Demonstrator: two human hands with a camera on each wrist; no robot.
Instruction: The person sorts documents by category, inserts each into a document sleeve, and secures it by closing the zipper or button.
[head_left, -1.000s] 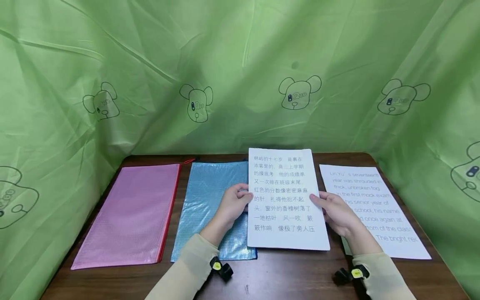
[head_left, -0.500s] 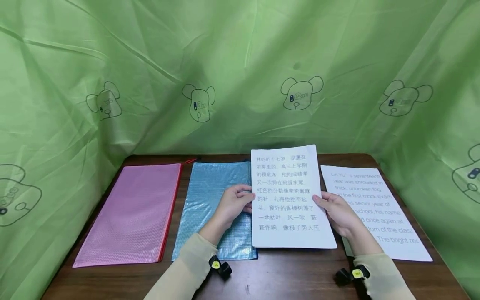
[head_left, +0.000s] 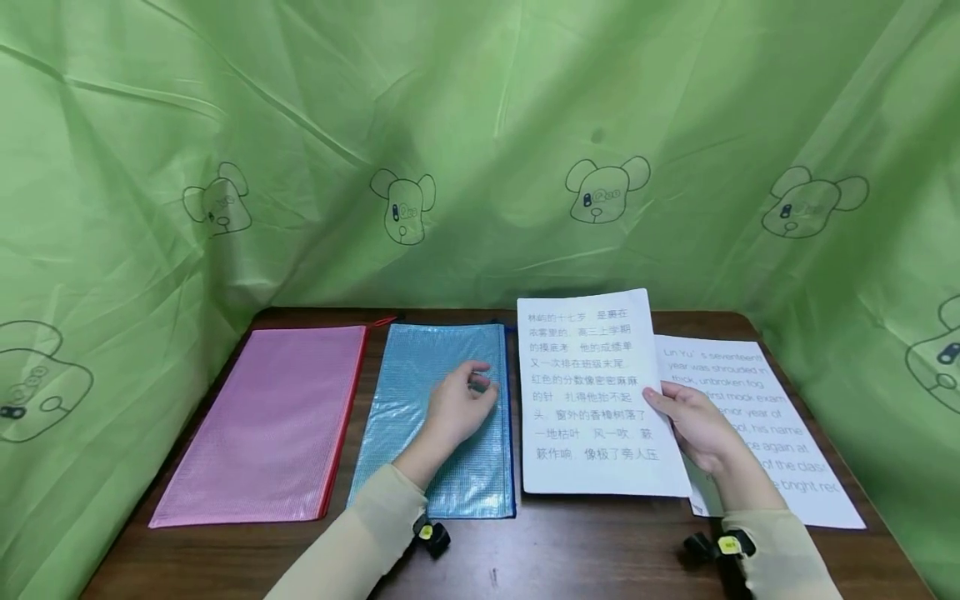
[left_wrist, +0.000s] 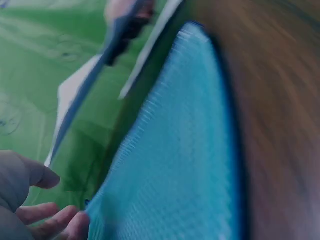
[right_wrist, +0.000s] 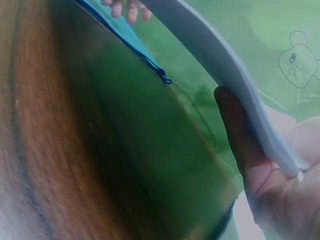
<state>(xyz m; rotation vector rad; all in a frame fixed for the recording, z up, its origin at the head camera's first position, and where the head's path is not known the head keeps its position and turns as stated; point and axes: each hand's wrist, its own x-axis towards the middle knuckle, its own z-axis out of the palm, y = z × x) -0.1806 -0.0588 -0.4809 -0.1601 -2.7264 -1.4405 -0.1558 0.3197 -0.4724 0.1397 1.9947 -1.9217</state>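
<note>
the left hand [head_left: 457,408] has let go of the chinese sheet [head_left: 592,392]. half a second ago it pinched the sheet's left edge; now it hangs over the middle of the blue pouch [head_left: 438,417], fingers loosely curled and holding nothing, with a strip of pouch showing between it and the paper. the left wrist view shows those relaxed fingers [left_wrist: 47,220] at the lower left, just beside the pouch's mesh.

the right hand [head_left: 693,425] alone grips the sheet now, thumb on its right edge at centre-right of the frame. the right wrist view shows the thumb [right_wrist: 240,135] pressed on the paper's edge, which looks thick, perhaps several sheets. the sheet has drifted rightward and now overlaps the left edge of the english sheet [head_left: 765,433] lying on the table [head_left: 570,550].

the pink pouch [head_left: 270,421] lies untouched at the left. judging by this, the freed left hand looks to be turning to the blue pouch while the right keeps the paper ready.
</note>
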